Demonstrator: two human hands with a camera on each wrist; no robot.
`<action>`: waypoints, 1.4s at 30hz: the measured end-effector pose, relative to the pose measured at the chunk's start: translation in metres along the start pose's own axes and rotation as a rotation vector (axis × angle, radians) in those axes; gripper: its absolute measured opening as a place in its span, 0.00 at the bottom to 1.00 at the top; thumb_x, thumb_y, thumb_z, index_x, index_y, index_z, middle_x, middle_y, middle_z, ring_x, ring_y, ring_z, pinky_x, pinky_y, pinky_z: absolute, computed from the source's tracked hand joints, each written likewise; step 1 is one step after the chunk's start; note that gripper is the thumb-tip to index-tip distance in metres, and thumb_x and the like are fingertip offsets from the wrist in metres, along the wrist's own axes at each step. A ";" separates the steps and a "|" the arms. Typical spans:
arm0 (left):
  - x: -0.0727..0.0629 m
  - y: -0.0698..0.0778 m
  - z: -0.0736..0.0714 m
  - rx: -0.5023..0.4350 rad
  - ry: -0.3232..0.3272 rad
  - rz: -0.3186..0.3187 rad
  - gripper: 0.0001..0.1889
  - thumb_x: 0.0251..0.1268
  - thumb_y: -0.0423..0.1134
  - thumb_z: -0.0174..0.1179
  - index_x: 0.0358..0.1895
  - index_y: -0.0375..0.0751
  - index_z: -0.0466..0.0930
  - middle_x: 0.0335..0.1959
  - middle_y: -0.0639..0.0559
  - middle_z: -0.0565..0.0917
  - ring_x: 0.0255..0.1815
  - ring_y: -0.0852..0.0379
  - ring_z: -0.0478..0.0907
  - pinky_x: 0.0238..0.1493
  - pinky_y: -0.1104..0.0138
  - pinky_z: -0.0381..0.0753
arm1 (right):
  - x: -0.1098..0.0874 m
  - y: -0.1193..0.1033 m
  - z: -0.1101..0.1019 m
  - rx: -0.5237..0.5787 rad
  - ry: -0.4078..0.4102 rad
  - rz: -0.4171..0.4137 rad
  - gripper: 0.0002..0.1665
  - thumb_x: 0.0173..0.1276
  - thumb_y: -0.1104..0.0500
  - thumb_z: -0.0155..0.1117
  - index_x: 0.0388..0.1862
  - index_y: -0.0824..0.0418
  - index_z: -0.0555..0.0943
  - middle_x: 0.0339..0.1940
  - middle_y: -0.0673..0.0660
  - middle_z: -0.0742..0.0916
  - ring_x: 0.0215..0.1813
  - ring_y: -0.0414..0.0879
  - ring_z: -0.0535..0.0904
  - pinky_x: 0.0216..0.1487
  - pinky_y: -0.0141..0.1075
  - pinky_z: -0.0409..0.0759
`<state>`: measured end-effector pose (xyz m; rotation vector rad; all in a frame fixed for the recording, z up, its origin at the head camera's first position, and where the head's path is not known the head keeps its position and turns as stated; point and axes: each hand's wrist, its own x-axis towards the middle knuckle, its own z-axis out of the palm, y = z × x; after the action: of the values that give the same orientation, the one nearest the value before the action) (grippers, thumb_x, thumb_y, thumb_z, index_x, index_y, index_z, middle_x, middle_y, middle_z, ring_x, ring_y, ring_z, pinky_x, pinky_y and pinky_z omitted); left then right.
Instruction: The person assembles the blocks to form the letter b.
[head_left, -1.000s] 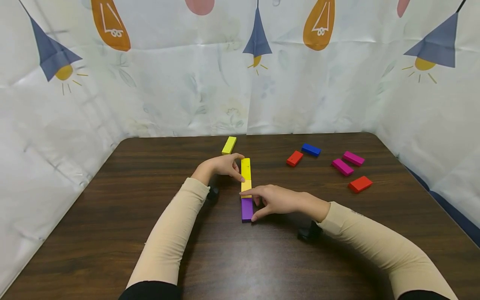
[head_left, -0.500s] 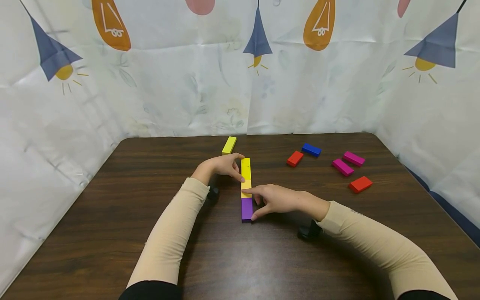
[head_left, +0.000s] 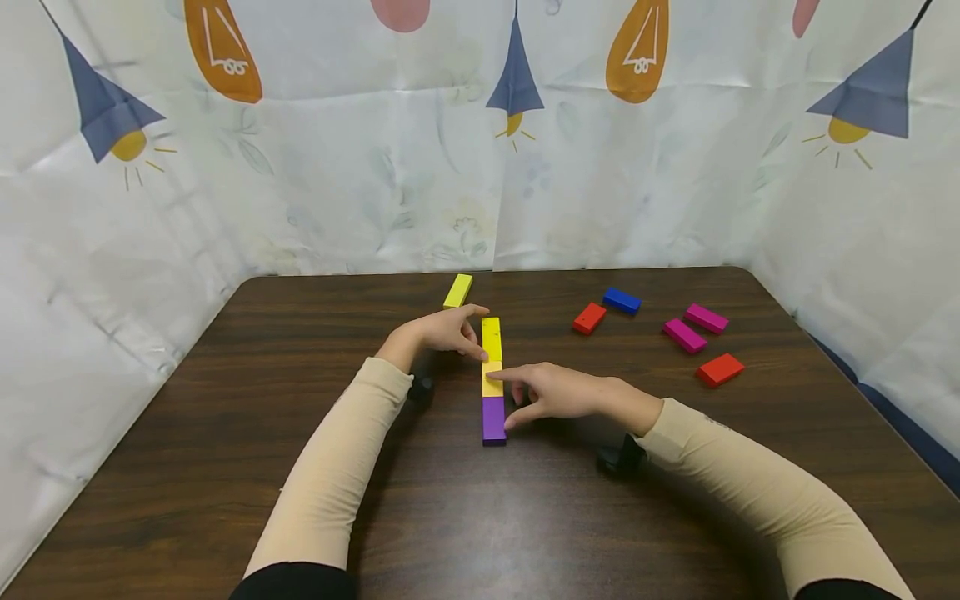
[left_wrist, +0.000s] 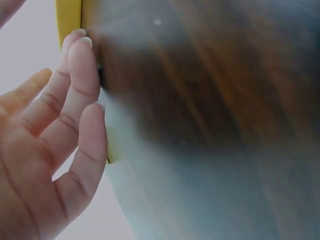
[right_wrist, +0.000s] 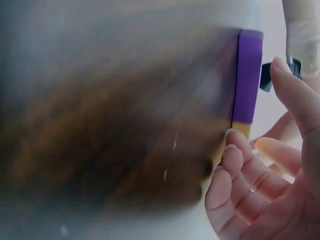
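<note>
Squaring up, I figured: far yellow block (head_left: 491, 337), middle yellow block (head_left: 492, 388), purple block (head_left: 493, 419) end-to-end on the table (head_left: 420, 500), my left fingers (head_left: 471, 310) and right fingers (head_left: 510, 374) spread, gripping nothing. Next probably needed a light nudge.

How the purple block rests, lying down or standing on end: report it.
Lying down: the head view shows the purple block with its long face up and a thin near end.
</note>
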<state>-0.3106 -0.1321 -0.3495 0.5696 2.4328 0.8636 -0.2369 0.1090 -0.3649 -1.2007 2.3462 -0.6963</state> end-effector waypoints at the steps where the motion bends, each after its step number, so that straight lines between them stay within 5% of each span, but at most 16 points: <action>1: -0.001 0.000 0.000 0.005 0.003 0.007 0.44 0.66 0.39 0.72 0.79 0.37 0.55 0.34 0.47 0.80 0.32 0.55 0.73 0.38 0.67 0.72 | 0.000 0.002 -0.001 0.009 0.001 0.005 0.43 0.68 0.51 0.74 0.77 0.64 0.68 0.38 0.48 0.79 0.30 0.38 0.71 0.36 0.31 0.71; 14: -0.027 0.010 0.021 0.263 0.027 0.101 0.35 0.69 0.46 0.69 0.75 0.42 0.67 0.39 0.49 0.81 0.38 0.54 0.76 0.43 0.61 0.75 | 0.004 0.033 -0.036 0.117 0.141 0.060 0.28 0.75 0.53 0.67 0.71 0.60 0.77 0.37 0.50 0.83 0.36 0.46 0.77 0.40 0.39 0.75; 27: -0.041 0.018 0.037 0.369 0.021 0.070 0.39 0.68 0.52 0.69 0.76 0.41 0.66 0.36 0.50 0.78 0.33 0.55 0.74 0.36 0.64 0.73 | 0.052 0.045 -0.062 0.037 0.331 0.148 0.22 0.79 0.57 0.62 0.67 0.64 0.80 0.46 0.60 0.87 0.44 0.54 0.82 0.46 0.44 0.79; 36: -0.041 0.014 0.036 0.362 0.013 0.091 0.39 0.67 0.53 0.69 0.76 0.40 0.66 0.37 0.50 0.79 0.35 0.55 0.74 0.38 0.64 0.74 | 0.091 0.044 -0.074 -0.126 0.282 0.148 0.20 0.82 0.59 0.55 0.68 0.63 0.80 0.65 0.60 0.82 0.64 0.55 0.78 0.64 0.47 0.74; 42: -0.040 0.013 0.036 0.344 0.008 0.097 0.39 0.67 0.53 0.69 0.76 0.40 0.66 0.34 0.50 0.78 0.32 0.56 0.73 0.36 0.65 0.72 | 0.115 0.048 -0.074 -0.194 0.230 0.143 0.20 0.84 0.59 0.52 0.68 0.60 0.80 0.66 0.59 0.81 0.63 0.53 0.78 0.63 0.45 0.74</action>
<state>-0.2558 -0.1268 -0.3528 0.8136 2.5965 0.4836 -0.3708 0.0562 -0.3506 -1.0639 2.7138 -0.5967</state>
